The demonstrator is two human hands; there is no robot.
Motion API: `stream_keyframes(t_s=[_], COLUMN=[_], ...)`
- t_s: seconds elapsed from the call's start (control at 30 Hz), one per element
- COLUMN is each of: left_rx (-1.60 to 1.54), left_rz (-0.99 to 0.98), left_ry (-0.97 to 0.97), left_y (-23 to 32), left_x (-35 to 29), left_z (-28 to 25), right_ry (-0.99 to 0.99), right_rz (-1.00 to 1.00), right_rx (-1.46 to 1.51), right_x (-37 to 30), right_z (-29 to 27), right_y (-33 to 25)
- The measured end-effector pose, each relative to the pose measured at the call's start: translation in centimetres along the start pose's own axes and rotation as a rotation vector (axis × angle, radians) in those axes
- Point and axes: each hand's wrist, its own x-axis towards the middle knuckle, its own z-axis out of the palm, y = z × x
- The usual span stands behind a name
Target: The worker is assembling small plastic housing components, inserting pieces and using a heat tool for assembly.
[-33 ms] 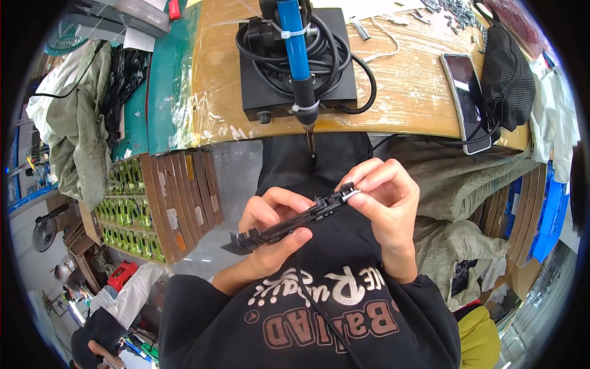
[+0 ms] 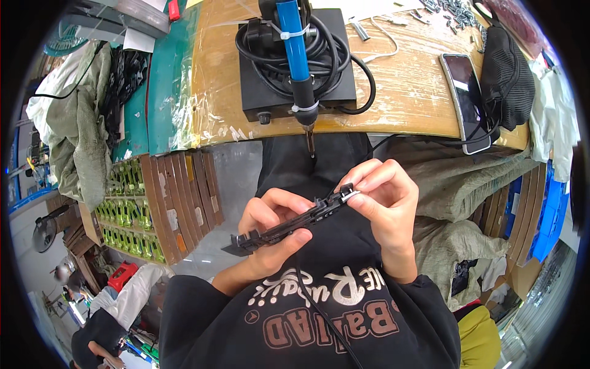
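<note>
In front of my chest I hold a long, narrow black plastic part (image 2: 301, 222), tilted so its right end is higher. My left hand (image 2: 267, 237) is closed round its middle, thumb below and fingers behind. My right hand (image 2: 390, 206) pinches the right end between thumb and fingertips. A small pale strip (image 2: 350, 197) shows at that end, by the right thumb; I cannot tell whether it is a separate piece. Beyond my hands, a blue-handled tool with a metal tip (image 2: 310, 141) hangs point down over the table's front edge.
A black box with a knob (image 2: 258, 107) and coiled cable stands on the wooden table (image 2: 405, 92). To the right lie a phone (image 2: 466, 101) and a black pouch (image 2: 507, 77); small dark parts (image 2: 452, 15) are scattered behind. Stacked trays (image 2: 132, 212) of yellow-green pieces stand at left.
</note>
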Motion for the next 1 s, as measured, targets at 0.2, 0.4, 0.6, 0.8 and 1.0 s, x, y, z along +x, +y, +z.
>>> stream_keyframes(t_s=[0.2, 0.4, 0.6, 0.8, 1.0], left_rx=[0.048, 0.044, -0.644, -1.620, -1.370], left_rz=[0.092, 0.096, -0.920, -0.990, -1.134], left_ry=[-0.064, -0.164, -0.232, -0.321, -0.445], left_y=[-0.5, -0.8, -1.4, -5.2, -2.6], left_x=[-0.5, 0.2, 0.2, -1.6, 0.5], left_z=[0.1, 0.0, -1.6, -2.5, -2.3], right_ry=[0.022, -0.005, -0.173, -0.332, -0.453], right_rz=[0.017, 0.026, -0.140, -0.238, -0.177], right_rx=[0.079, 0.112, 0.028, -0.131, -0.200], right_x=[-0.5, -0.8, -0.6, 0.0, 0.1], right_z=[0.1, -0.2, -1.1, -1.4, -1.5], right_y=[0.4, 0.1, 0.1, 0.2, 0.6])
